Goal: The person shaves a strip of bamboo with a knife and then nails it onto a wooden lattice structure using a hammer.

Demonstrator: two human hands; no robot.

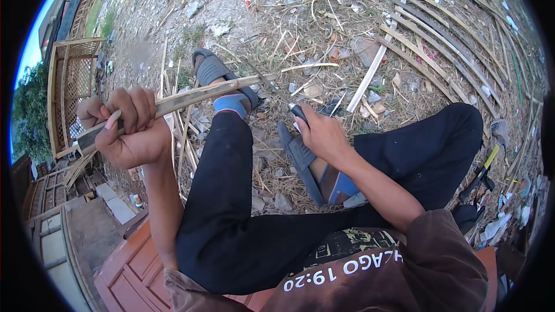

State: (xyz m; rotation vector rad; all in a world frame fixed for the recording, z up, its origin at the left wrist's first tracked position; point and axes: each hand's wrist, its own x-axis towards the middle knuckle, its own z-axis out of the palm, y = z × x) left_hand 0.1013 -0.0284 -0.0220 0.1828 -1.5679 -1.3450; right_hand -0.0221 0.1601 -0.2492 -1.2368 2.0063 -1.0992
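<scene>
My left hand [130,124] is closed around one end of a long flat wooden strip [199,95], which slants up and away to the right above my left foot. In my right hand [321,133] is a knife [298,112] by its dark handle. Its thin blade reaches up and left and crosses the strip near its far end; whether the edge bites into the wood I cannot tell. My legs in black trousers are bent on either side, with grey sandals [300,159] on the feet.
Several cut strips [445,46] lie side by side across a pale batten [370,75] at the far right. A yellow-handled hammer-like tool [491,153] rests beyond my right knee. Lattice panels [75,75] stand at the left. Shavings and litter cover the ground.
</scene>
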